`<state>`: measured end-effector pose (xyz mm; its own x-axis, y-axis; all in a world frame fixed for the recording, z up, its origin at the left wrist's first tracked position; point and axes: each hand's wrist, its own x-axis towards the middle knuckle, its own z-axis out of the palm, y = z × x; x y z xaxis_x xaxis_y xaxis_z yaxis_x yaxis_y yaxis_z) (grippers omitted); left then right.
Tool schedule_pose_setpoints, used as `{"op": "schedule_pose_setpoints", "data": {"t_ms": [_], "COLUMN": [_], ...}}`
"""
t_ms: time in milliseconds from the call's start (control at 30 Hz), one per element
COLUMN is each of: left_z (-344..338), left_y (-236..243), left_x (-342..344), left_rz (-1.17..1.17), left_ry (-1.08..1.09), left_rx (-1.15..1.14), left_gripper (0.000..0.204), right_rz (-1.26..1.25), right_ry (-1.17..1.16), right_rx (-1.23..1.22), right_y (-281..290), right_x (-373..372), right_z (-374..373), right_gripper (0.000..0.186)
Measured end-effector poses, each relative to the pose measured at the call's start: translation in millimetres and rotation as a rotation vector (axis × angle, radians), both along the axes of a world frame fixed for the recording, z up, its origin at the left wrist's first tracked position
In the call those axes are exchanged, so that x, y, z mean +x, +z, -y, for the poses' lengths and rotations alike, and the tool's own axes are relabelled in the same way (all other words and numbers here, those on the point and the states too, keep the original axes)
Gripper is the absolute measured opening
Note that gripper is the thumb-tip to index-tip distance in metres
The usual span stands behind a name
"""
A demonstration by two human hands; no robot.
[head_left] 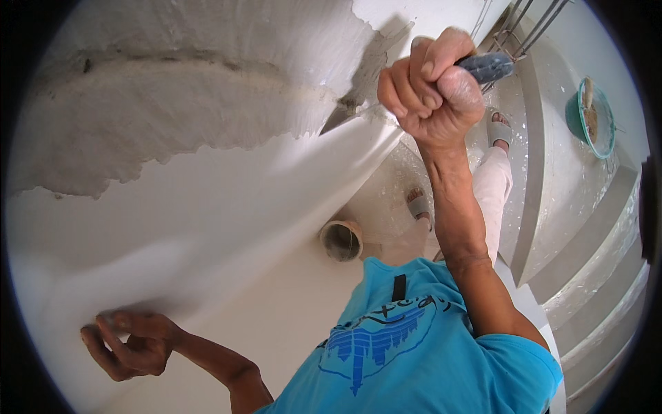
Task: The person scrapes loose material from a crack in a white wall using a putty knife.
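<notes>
My right hand [429,86] is raised and clenched around the dark grey-blue handle [488,67] of a trowel. Its blade [348,114] lies against the wall at the edge of a rough grey plaster patch [186,103]. Below the patch the wall [207,221] is smooth and white. My left hand [131,345] rests low against that smooth wall, fingers loosely curled, holding nothing. My blue shirt [414,345], pale trousers and sandalled feet [418,203] show below.
A round bucket [341,240] stands on the floor near my feet. A green basin [594,117] holding plaster and a tool sits on the pale steps [593,234] at the right. Bare steel bars [527,27] stick up at the top right.
</notes>
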<state>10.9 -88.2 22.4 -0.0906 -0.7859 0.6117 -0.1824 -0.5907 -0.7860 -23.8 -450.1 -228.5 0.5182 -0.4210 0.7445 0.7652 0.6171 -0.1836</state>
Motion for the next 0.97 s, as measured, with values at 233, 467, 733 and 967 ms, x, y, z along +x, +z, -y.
{"op": "schedule_pose_setpoints", "data": {"t_ms": [233,467,733,967], "left_z": [-5,-9,1,-4], "left_y": [0,1,-2,1], "left_x": [-5,-1,-5,-4], "left_rz": [-0.003,-0.005,-0.015,-0.041], "left_ry": [0.015,-0.004,0.031,-0.004], "left_rx": [0.023,0.043,0.008,0.031], "left_gripper": [0.023,0.021,0.023,0.024], "right_rz": [0.009,-0.033,-0.169,-0.108], "right_ry": [-0.115,-0.001,0.057,-0.024], "right_rx": [-0.046,0.06,0.092,0.183], "right_y": [20,3,-13,-18], "right_x": [-12,-5,1,-15], "right_z": [11,-10,-47,16], "right_gripper": [0.012,0.013,0.007,0.017]}}
